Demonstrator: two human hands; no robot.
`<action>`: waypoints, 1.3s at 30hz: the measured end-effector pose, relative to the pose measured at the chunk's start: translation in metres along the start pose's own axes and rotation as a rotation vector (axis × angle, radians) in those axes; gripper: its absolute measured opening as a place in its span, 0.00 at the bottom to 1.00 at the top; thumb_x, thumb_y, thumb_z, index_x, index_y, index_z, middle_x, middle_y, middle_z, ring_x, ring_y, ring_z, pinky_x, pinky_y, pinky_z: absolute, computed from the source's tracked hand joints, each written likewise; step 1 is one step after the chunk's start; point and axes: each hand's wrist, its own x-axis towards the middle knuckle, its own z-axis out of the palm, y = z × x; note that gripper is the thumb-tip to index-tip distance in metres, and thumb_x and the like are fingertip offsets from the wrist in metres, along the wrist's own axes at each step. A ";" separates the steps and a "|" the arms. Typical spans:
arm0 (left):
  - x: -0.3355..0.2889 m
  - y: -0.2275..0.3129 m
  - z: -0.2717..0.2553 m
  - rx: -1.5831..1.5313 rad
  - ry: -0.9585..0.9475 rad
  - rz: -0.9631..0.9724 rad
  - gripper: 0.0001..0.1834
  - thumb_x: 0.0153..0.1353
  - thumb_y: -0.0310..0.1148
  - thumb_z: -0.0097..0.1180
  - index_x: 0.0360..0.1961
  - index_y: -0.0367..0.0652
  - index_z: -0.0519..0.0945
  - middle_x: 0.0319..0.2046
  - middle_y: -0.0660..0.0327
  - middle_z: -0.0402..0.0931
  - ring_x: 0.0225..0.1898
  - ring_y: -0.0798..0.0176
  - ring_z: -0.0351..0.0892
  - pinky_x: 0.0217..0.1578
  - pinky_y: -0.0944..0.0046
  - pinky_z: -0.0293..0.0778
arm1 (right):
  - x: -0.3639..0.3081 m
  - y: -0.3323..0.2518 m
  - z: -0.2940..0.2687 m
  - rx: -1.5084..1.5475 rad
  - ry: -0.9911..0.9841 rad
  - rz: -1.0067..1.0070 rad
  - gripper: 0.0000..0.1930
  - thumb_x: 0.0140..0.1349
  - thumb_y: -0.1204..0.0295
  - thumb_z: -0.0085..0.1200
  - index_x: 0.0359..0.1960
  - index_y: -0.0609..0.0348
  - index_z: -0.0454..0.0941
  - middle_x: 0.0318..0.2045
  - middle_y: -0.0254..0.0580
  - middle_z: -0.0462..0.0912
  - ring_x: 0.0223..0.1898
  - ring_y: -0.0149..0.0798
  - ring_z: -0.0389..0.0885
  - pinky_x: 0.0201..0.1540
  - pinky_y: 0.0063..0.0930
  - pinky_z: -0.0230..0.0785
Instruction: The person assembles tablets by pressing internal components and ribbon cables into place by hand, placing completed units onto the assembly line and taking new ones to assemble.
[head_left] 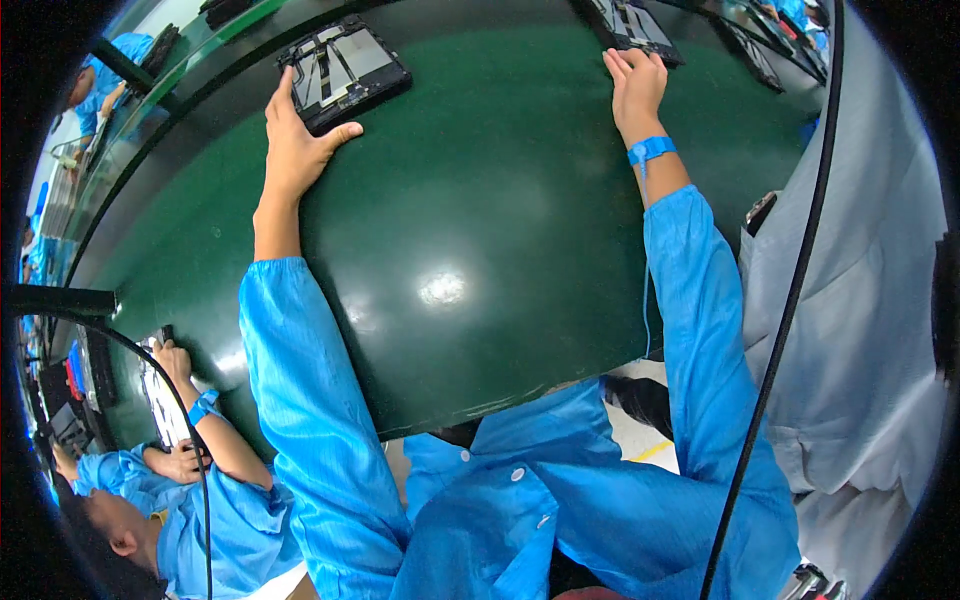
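1. Green and glossy, the table (480, 210) fills the middle of the frame, light glinting off its surface.
2. Left of centre near the top, an opened black device (362, 58) lies on the table, grey panels and dark strips facing up.
3. Beside its left edge is the left hand (293, 140); the grip is spread, the thumb stretched rightward, well away from the fingers, by the device's lower edge.
4. Toward the upper right, the right hand (640, 95) has its fingertips at the lower edge of a second opened device (640, 28), cut off by the frame. These fingers are extended; whether this grip pinches anything, I cannot tell.
5. A blue strap (651, 150) circles the right wrist, with a thin cord running down from it.
6. Lower left, a co-worker (225, 530) in blue has hands at a pale-faced device (165, 408).
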 end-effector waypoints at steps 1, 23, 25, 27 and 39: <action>-0.002 -0.004 -0.001 0.032 0.010 -0.005 0.70 0.52 0.60 0.85 0.86 0.43 0.57 0.77 0.36 0.65 0.78 0.33 0.65 0.76 0.42 0.68 | 0.003 -0.001 0.004 0.082 -0.007 0.062 0.41 0.66 0.81 0.61 0.77 0.77 0.52 0.52 0.59 0.75 0.57 0.66 0.86 0.61 0.52 0.88; -0.006 -0.022 -0.021 0.412 0.313 -0.074 0.34 0.68 0.43 0.70 0.70 0.38 0.78 0.61 0.40 0.83 0.64 0.36 0.81 0.64 0.38 0.78 | 0.036 0.014 -0.016 0.346 -0.177 0.409 0.38 0.66 0.77 0.59 0.75 0.79 0.58 0.75 0.69 0.64 0.66 0.71 0.79 0.71 0.65 0.79; -0.006 0.000 -0.023 0.341 0.390 -0.038 0.26 0.67 0.36 0.65 0.63 0.37 0.82 0.55 0.40 0.85 0.59 0.35 0.83 0.61 0.36 0.79 | 0.033 0.017 -0.010 0.432 -0.108 0.468 0.30 0.69 0.74 0.54 0.65 0.89 0.65 0.66 0.78 0.73 0.69 0.74 0.74 0.81 0.63 0.67; 0.006 0.040 -0.018 0.154 0.215 -0.183 0.30 0.66 0.28 0.61 0.70 0.36 0.75 0.63 0.36 0.77 0.63 0.32 0.77 0.64 0.39 0.75 | 0.070 0.008 -0.049 0.325 -0.188 0.413 0.28 0.70 0.76 0.53 0.65 0.91 0.66 0.67 0.81 0.73 0.72 0.71 0.73 0.82 0.64 0.65; -0.035 0.031 -0.023 0.066 0.458 -0.015 0.28 0.56 0.21 0.61 0.62 0.38 0.79 0.54 0.45 0.79 0.56 0.38 0.78 0.58 0.43 0.75 | 0.110 0.044 -0.047 0.386 -0.158 0.828 0.14 0.78 0.74 0.62 0.48 0.75 0.73 0.40 0.54 0.80 0.43 0.48 0.80 0.56 0.46 0.80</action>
